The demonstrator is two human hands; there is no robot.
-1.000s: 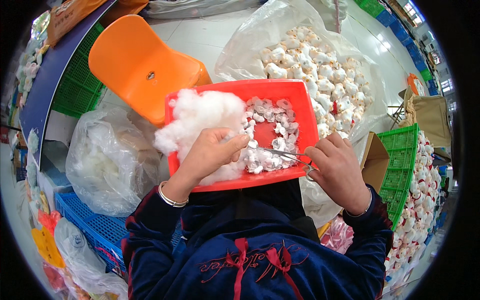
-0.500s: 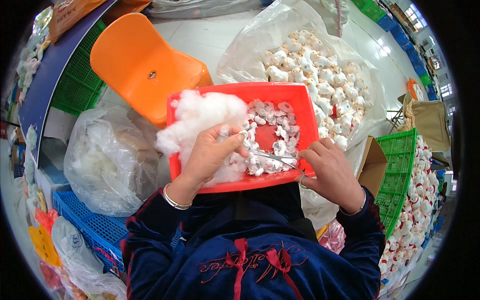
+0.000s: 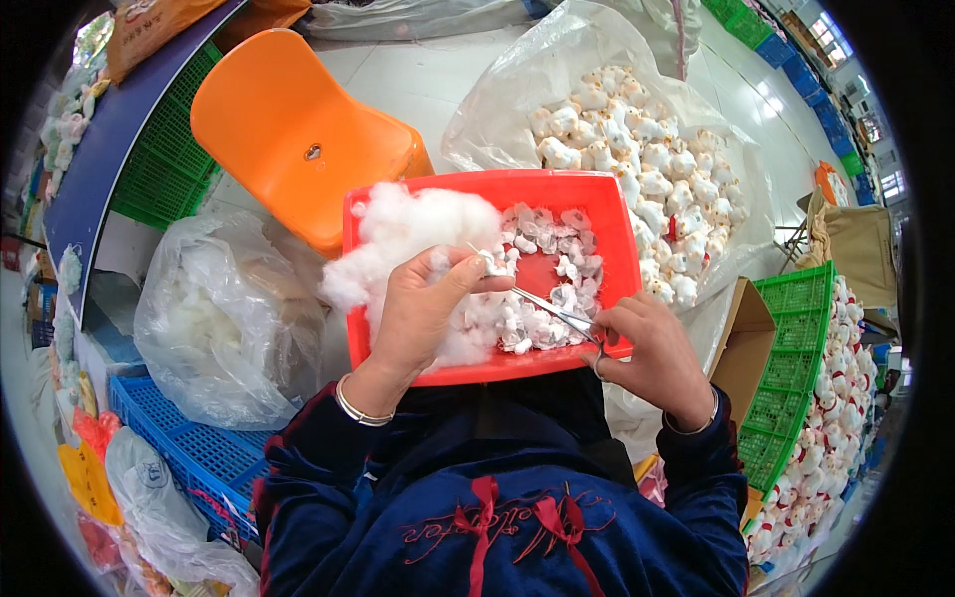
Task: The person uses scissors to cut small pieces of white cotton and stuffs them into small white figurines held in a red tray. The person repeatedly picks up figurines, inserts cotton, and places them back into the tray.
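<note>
Over the red tray (image 3: 633,254), my left hand (image 3: 426,303) is closed in a pinch on a small white fabric piece (image 3: 489,265), partly hidden by the fingers. My right hand (image 3: 652,353) grips silver forceps (image 3: 553,310) by their scissor-like finger loops. The forceps slant up to the left, and their tips reach the left fingertips at the fabric piece. Fluffy white stuffing (image 3: 423,221) fills the tray's left side and spills over its rim. Several small white and translucent pieces (image 3: 552,234) lie in the right side.
Beyond the tray, an orange chair (image 3: 298,139) stands left and a clear bag of white plush toys (image 3: 662,184) right. A plastic bag of stuffing (image 3: 224,318) and blue crate (image 3: 189,448) are at left. A cardboard box (image 3: 746,333) and green crate (image 3: 796,358) stand at right.
The whole view has shifted slightly. The forceps' tips have come up closer to the left fingertips, and they slope more steeply. Both hands keep their hold.
</note>
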